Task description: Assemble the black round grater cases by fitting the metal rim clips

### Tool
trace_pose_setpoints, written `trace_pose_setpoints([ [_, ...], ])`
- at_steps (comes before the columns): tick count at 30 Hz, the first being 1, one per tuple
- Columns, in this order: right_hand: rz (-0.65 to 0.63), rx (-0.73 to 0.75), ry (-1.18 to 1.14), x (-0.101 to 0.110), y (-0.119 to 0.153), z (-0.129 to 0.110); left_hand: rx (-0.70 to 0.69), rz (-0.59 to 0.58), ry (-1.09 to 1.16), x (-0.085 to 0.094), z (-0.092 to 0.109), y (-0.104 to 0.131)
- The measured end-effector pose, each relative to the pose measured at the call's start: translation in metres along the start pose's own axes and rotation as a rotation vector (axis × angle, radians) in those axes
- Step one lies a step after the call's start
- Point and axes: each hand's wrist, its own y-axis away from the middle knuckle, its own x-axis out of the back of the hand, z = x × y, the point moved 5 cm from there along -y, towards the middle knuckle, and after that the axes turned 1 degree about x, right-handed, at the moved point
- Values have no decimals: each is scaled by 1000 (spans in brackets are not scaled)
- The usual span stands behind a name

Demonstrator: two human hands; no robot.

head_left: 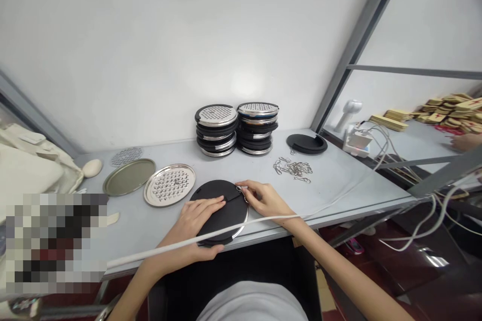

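A black round case with a metal rim showing at its right side is at the front edge of the table. My left hand holds it from the left, with the fingers flat on top and the thumb along the front edge. At the case's upper right edge, my right hand pinches a small metal hook, mostly covered by the fingertips. Left of the case lie a round metal grater disc and an olive-grey round plate. A pile of small metal hooks is to the right.
Two stacks of black-rimmed grater discs stand near the wall. Another black round case lies at the right. A white cable crosses in front of my arms. A person's hand shows by yellowish pieces at far right.
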Motion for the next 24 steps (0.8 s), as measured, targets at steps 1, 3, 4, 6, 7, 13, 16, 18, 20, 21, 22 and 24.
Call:
trace_pose_setpoints([
  [1, -2, -1, 0, 0, 0, 0, 0, -5, 2, -1, 0, 0],
  [3, -13, -5, -2, -1, 0, 1, 3, -9, 4, -1, -1, 0],
  [4, -17, -6, -5, -1, 0, 1, 5, -10, 7, -1, -1, 0],
  [6, -21, -4, -21, -1, 0, 0, 6, -13, 12, -1, -1, 0],
  [7, -25, -2, -31, -1, 0, 0, 7, -12, 14, -1, -2, 0],
  [13, -65, 20, -95, -2, 0, -3, 2, -12, 11, 0, -2, 1],
  [16, -73, 15, -106, -2, 0, -1, 13, -21, 16, 0, -2, 1],
  [18, -58, 9, -113, -2, -1, 1, 19, -27, 18, 0, -2, 1],
  [20, -38, 0, -119, -1, -1, 3, 22, -29, 18, -1, -1, 1],
  [21, -31, -4, -123, -1, -1, 4, 23, -29, 18, 0, -1, 0],
  [22, -26, -7, -131, 0, -1, 5, 22, -29, 19, 0, -1, 0],
  [24, -16, -10, -150, 0, -1, 7, 19, -28, 18, 0, -1, 0],
])
